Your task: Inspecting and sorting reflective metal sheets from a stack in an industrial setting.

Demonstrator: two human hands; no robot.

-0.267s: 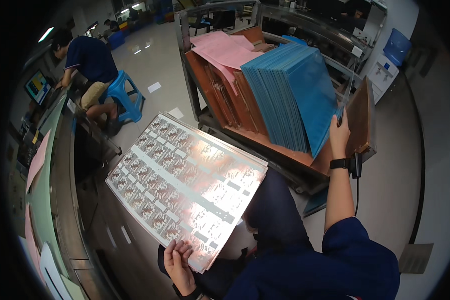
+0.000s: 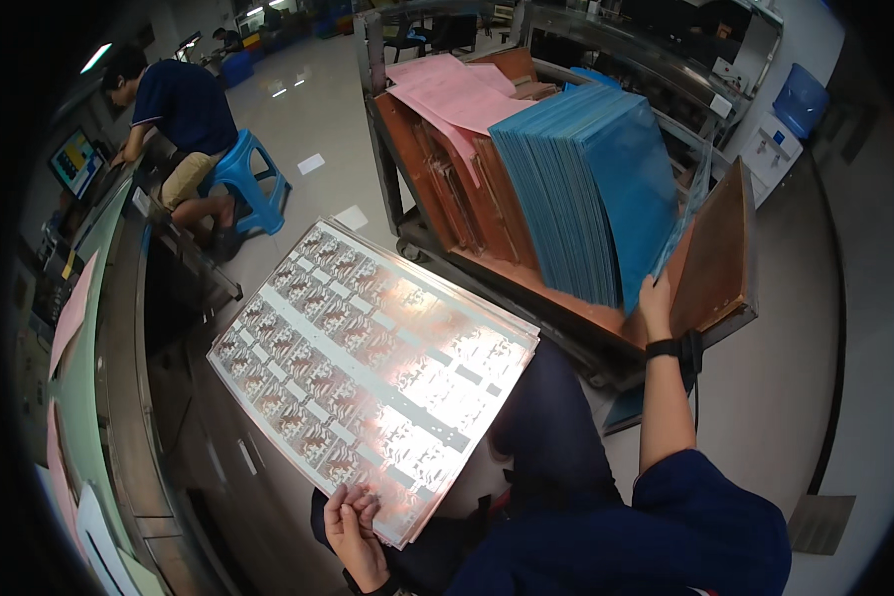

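My left hand (image 2: 354, 524) grips the near corner of a large shiny copper circuit panel (image 2: 368, 363), which it holds flat and tilted over my lap. The panel carries rows of repeated small patterns. My right hand (image 2: 655, 301) reaches forward to a stack of blue sheets (image 2: 596, 184) standing on edge in a cart, fingers on the lower edge of the frontmost sheet. A brown copper-coloured board (image 2: 713, 253) leans just right of that hand. A black band sits on my right wrist.
The metal cart (image 2: 487, 268) also holds brown boards and pink paper sheets (image 2: 447, 94). A long grey bench (image 2: 119, 328) runs along the left. A person in a dark shirt sits on a blue stool (image 2: 243, 179) at the far left. A water dispenser (image 2: 790, 109) stands at right.
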